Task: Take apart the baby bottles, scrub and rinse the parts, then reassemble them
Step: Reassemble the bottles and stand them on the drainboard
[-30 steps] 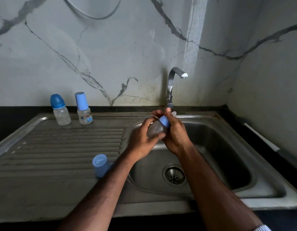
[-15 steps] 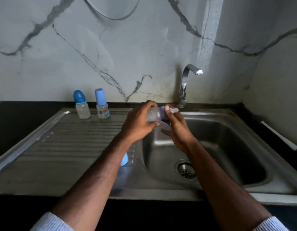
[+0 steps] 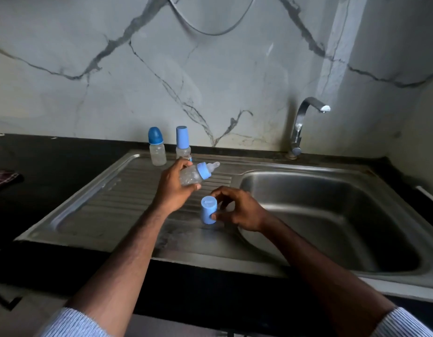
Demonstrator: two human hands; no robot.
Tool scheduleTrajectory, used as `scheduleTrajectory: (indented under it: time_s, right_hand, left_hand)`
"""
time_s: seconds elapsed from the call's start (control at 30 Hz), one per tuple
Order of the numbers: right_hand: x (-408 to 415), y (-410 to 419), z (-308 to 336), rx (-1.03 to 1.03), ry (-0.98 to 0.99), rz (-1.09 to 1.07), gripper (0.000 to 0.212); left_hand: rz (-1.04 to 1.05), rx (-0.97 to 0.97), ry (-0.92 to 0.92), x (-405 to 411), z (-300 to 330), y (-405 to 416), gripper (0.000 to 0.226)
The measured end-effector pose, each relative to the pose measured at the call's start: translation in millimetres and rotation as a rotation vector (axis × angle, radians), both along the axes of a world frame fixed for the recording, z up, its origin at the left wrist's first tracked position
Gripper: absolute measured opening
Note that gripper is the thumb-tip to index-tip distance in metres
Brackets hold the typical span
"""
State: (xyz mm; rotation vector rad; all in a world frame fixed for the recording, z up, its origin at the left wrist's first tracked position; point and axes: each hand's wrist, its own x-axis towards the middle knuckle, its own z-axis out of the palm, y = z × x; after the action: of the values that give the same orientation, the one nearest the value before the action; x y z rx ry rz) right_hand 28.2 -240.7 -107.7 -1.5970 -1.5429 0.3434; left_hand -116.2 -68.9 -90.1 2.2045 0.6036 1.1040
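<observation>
Gripping the clear plastic baby bottle (image 3: pixel 189 175) over the ribbed steel drainboard (image 3: pixel 113 200), the left hand (image 3: pixel 172 190) waits while right-hand fingers (image 3: pixel 214 216) pinch the light-blue cylindrical cap (image 3: pixel 208 210), probably for recapping next.

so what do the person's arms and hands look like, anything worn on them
Both forearms are bare, with sleeves pushed up toward the elbows. The left sleeve and right sleeve are a light fabric with fine stripes, ribbed-looking. The left hand and right hand are bare: no gloves, and no rings or watch that I can see.
</observation>
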Motion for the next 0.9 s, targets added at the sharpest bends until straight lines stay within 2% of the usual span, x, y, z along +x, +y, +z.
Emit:
scheduleTrajectory:
  time_s: [0.13, 0.23, 0.33, 0.4, 0.57, 0.9]
  right_hand:
    - [10, -4, 5, 0.087, 0.135, -0.235, 0.035]
    - [27, -9, 9, 0.3, 0.35, -0.451, 0.039]
    - [42, -16, 9, 0.463, 0.578, -0.522, 0.041]
    - [47, -17, 6, 0.507, 0.655, -0.508, 0.038]
    - [48, -4, -5, 0.465, 0.619, -0.527, 0.034]
    - [47, 1, -7, 0.426, 0.589, -0.502, 0.031]
  left_hand:
    - [-0.012, -0.02, -0.028, 15, 0, 0, 0.057]
    - [-0.054, -0.04, -0.034, 32, 3, -5, 0.057]
    - [-0.134, -0.055, -0.045, 51, 0, -12, 0.058]
    - [-0.169, -0.057, -0.049, 61, -10, -13, 0.058]
    - [-0.255, -0.002, -0.015, 72, -24, -10, 0.066]
    - [-0.287, 0.025, 0.019, 78, -31, -1, 0.067]
